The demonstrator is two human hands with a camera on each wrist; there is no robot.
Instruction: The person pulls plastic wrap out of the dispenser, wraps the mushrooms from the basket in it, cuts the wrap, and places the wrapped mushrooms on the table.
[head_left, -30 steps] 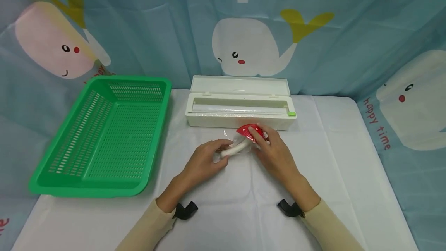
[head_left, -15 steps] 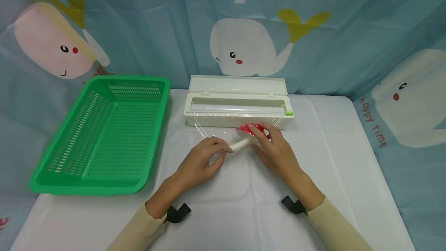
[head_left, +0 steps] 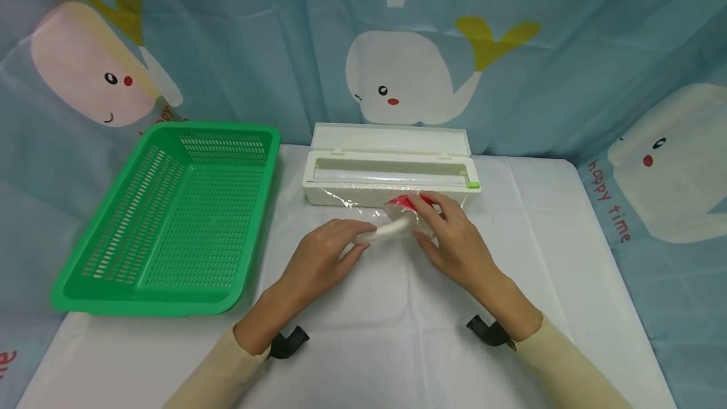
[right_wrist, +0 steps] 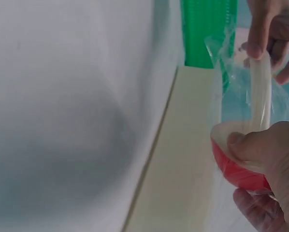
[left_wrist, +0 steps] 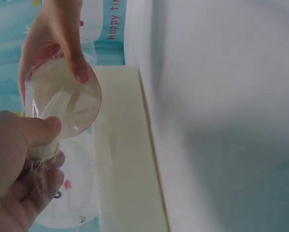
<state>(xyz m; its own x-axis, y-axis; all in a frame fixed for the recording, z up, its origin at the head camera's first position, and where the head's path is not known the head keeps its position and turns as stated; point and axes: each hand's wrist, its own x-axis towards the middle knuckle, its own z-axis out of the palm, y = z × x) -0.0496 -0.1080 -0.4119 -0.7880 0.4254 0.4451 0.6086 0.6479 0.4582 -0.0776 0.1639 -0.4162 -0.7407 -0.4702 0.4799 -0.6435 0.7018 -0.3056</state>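
Observation:
A red-capped toy mushroom (head_left: 392, 228) with a white stem is held between both hands, just in front of the film dispenser box. Clear cling film (right_wrist: 236, 79) covers the stem and cap and stretches out towards the box. My left hand (head_left: 326, 254) pinches the stem's end between thumb and fingers. On the other side, my right hand (head_left: 454, 242) grips the cap, its thumb on the pale underside (left_wrist: 62, 92) and its fingers over the red top (right_wrist: 236, 169). Part of the cap is hidden behind the right fingers in the head view.
The white dispenser box (head_left: 352, 196) stands at the back with its lid (head_left: 392, 139) raised and a film roll (head_left: 392, 177) inside. A green slotted basket (head_left: 170, 310) sits at the left. Behind the white-covered table (head_left: 363, 346) hangs a whale-print curtain (head_left: 255, 49).
The mushroom has moved slightly towards the box, and its cap now shows less red from above. My left hand has shifted a little left, while film now stretches between box and mushroom.

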